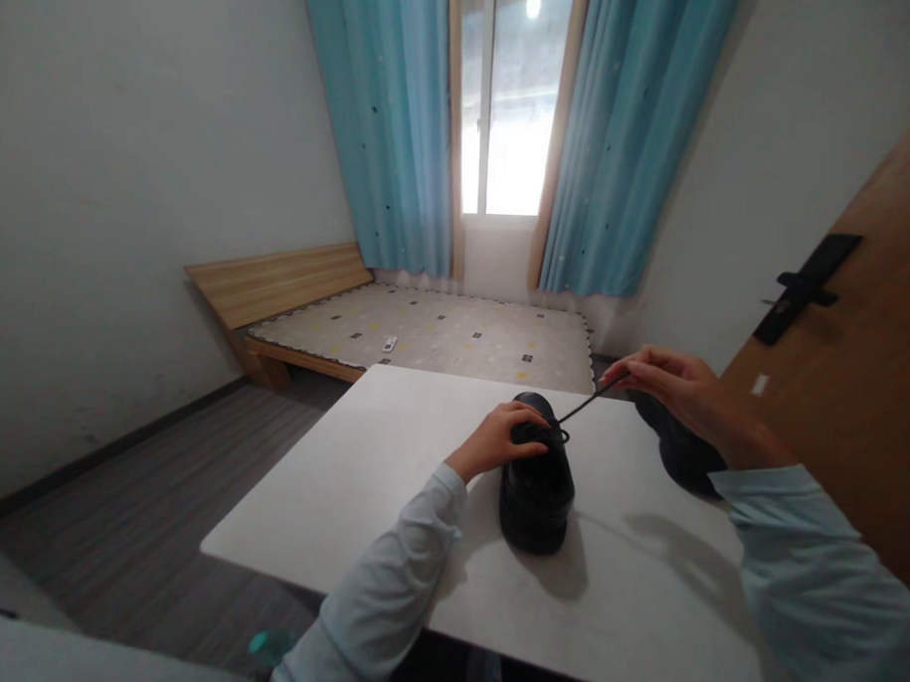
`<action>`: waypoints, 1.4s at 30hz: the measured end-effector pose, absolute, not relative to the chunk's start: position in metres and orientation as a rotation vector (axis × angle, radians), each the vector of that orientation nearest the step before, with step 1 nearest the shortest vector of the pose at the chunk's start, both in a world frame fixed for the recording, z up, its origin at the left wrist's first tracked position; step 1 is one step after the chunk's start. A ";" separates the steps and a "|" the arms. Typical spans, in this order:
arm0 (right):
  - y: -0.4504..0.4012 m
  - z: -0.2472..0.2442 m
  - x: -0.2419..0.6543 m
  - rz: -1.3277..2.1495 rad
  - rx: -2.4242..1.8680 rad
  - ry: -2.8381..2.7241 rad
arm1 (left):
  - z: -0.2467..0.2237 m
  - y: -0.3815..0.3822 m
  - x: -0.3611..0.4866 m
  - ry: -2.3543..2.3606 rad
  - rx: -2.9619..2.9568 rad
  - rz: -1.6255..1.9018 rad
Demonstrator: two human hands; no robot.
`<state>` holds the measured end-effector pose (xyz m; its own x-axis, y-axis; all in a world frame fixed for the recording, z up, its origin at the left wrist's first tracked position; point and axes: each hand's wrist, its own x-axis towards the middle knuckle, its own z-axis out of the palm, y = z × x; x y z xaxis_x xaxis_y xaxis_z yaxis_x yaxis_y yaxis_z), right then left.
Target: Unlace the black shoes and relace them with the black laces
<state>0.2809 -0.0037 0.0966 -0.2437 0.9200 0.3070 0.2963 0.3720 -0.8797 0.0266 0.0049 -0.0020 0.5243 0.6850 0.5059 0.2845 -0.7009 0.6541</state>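
Note:
A black shoe (537, 503) stands on the white table (331, 476), its heel toward me. My left hand (502, 440) lies over the lacing area from the left, thumb and fingers curled on the shoe; exactly what they pinch is hidden. Raised to the right, my right hand (669, 383) pinches the end of a dark shoelace (593, 395), which runs taut and slanting from the shoe. A small lace loop shows beside my left fingertips. Partly behind my right hand and wrist is a second black shoe (686, 457) on the table's right side.
Beyond the table is a low bed (455, 331) with a small white remote (389, 345) on it. Blue curtains (603, 157) flank a bright window. A wooden door (857, 375) with a black handle stands at the right. Something green (269, 645) is below the table's left front.

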 end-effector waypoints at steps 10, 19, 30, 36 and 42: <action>-0.007 0.088 0.282 1.075 -1.010 -1.697 | 0.002 0.002 0.026 0.769 2.273 1.053; 0.005 0.075 0.280 0.891 -1.146 -1.874 | 0.000 0.004 0.027 0.783 2.229 1.154; 0.008 0.058 0.269 -0.104 -1.503 -2.419 | 0.000 0.003 0.030 0.931 1.984 1.223; 0.005 0.052 0.263 -0.473 -1.700 -2.528 | 0.003 0.006 0.027 0.910 1.727 1.410; -0.006 0.060 0.253 -0.820 -1.675 -2.474 | 0.008 0.009 0.021 1.142 1.460 1.789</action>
